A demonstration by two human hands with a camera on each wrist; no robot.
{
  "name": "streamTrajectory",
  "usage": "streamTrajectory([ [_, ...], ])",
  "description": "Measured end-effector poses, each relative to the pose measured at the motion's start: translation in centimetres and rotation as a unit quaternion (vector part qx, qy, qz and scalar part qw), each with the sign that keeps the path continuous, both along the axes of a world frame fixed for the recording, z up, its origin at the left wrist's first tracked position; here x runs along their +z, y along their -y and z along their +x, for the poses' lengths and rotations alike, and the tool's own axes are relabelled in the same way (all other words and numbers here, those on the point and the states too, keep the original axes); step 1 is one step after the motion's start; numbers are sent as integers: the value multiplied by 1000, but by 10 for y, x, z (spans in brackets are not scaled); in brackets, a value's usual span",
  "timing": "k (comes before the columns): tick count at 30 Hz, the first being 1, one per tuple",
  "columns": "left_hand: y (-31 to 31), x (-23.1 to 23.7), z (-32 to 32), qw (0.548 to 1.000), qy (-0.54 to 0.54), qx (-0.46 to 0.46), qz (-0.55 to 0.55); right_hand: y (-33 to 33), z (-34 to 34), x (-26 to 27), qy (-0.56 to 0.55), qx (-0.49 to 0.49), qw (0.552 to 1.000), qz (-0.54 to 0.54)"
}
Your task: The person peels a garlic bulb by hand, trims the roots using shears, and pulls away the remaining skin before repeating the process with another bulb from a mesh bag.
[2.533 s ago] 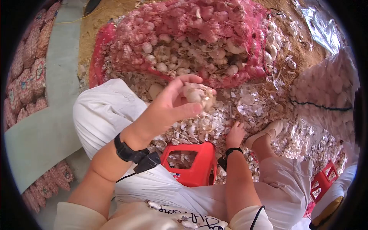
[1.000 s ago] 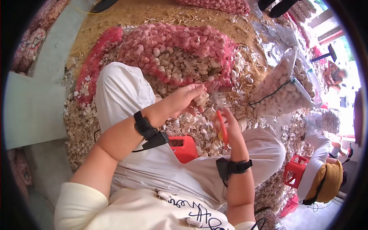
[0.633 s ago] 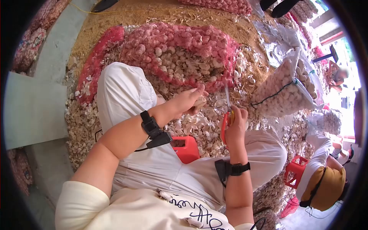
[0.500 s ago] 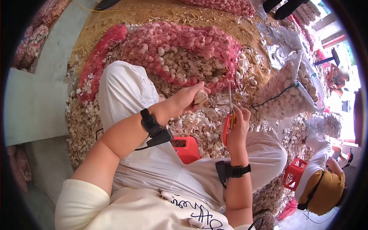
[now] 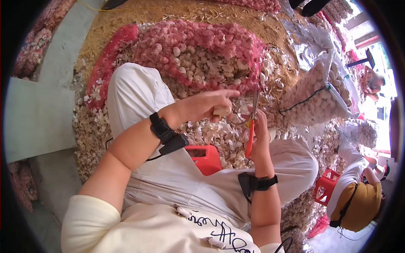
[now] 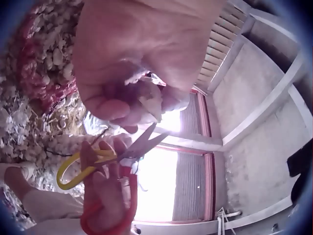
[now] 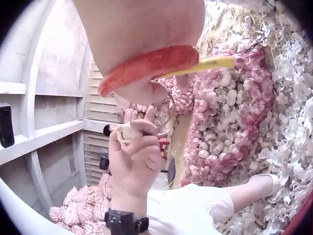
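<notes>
My left hand [image 5: 206, 105] holds a garlic bulb [image 5: 221, 111] in its curled fingers, and the index finger points out past it. Seen from the left wrist, the pale bulb [image 6: 151, 100] is partly hidden by the palm and fingers. To its right, my right hand [image 5: 262, 130] grips scissors [image 5: 250, 137] with one red and one yellow handle. In the left wrist view the scissor blades [image 6: 146, 143] are spread, tips close below the bulb. The right wrist view shows the red handle [image 7: 151, 68] around the hand and the bulb [image 7: 128, 133] beyond.
A torn pink mesh sack [image 5: 190, 33] of garlic lies ahead, amid loose skins [image 5: 202, 135]. A fuller sack [image 5: 312, 92] stands to the right. A red plastic stool [image 5: 209, 160] sits between the legs. Another person [image 5: 356, 206] is at the far right.
My right hand has risen from the skins near the foot and now has the scissors, brought toward the bulb. The left hand has turned over with the garlic, its index finger straightening.
</notes>
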State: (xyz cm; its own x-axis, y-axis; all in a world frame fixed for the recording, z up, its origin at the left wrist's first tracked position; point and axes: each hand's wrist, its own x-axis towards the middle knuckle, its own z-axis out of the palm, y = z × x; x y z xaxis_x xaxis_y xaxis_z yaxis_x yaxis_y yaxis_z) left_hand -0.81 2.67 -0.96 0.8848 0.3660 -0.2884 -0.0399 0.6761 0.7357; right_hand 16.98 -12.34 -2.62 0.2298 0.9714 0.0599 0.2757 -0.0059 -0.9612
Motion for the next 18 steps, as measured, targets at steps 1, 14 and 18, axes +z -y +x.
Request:
streamTrajectory([
  [1,4,1,0,997,-28,-65,10,0,-1,2,-38,17,999,5],
  [14,19,2,10,820,-270,-361,351,-3,0,3,209,-9,977,34],
  [18,14,-49,1,671,-353,-342,556,-4,6,3,288,-92,950,83],
])
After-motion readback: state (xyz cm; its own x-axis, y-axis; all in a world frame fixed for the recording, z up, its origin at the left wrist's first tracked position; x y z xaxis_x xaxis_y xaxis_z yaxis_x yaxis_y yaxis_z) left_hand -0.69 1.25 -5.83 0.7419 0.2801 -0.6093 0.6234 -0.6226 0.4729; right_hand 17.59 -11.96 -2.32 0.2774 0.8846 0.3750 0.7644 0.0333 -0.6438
